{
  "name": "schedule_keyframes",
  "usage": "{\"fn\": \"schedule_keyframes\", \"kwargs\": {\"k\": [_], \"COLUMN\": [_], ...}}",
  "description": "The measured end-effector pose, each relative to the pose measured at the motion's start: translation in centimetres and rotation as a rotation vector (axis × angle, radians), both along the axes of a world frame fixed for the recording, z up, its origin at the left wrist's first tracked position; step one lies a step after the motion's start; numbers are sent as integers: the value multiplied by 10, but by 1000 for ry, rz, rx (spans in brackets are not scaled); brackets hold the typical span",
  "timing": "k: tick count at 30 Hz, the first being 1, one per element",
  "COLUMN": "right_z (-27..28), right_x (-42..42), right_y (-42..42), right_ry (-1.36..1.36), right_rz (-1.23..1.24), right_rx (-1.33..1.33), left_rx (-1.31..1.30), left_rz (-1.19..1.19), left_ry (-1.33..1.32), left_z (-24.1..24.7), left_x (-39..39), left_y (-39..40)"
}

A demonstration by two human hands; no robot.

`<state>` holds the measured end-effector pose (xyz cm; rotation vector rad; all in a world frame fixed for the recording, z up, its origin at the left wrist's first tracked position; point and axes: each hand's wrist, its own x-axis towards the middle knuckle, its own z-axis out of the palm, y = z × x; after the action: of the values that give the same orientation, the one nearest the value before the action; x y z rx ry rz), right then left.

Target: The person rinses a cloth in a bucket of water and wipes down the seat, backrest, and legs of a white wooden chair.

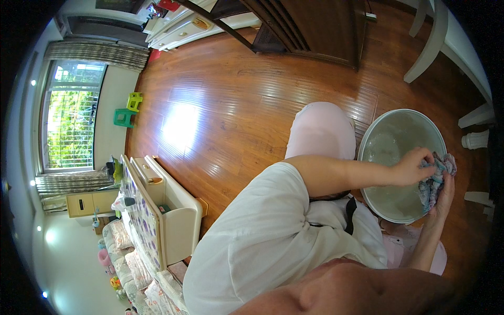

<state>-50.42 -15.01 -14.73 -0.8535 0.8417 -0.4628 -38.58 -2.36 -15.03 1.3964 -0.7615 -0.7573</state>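
A wet, crumpled patterned cloth (pixel 431 183) is held in both my hands over the right side rim of a round, pale basin (pixel 368 143). My left hand (pixel 413 167) pinches it from the basin's side, with the forearm reaching across the basin. My right hand (pixel 443 197) grips it from the outer side, near the rim. Inside the basin is cloudy water (pixel 388 149). The basin stands on the wooden floor, beside my knee in pink fabric (pixel 321 130).
White chair legs (pixel 425 59) stand beyond the basin. A dark wooden cabinet (pixel 315 31) is at the top. A cream table with an open drawer (pixel 179 220), a sofa with cushions (pixel 138 267) and small plastic stools (pixel 124 117) are at the left.
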Motion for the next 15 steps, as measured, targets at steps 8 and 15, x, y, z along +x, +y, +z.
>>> {"fn": "schedule_keyframes", "kwargs": {"k": [8,15], "right_z": [22,35], "right_x": [2,3], "right_y": [20,22], "right_ry": [-112,15], "right_rz": [159,189], "right_rx": [-231,-323], "left_rx": [20,-26], "left_rz": [-14,-189], "left_ry": [793,1013], "left_z": [1,10], "left_x": [8,15], "left_y": [-9,-5]}}
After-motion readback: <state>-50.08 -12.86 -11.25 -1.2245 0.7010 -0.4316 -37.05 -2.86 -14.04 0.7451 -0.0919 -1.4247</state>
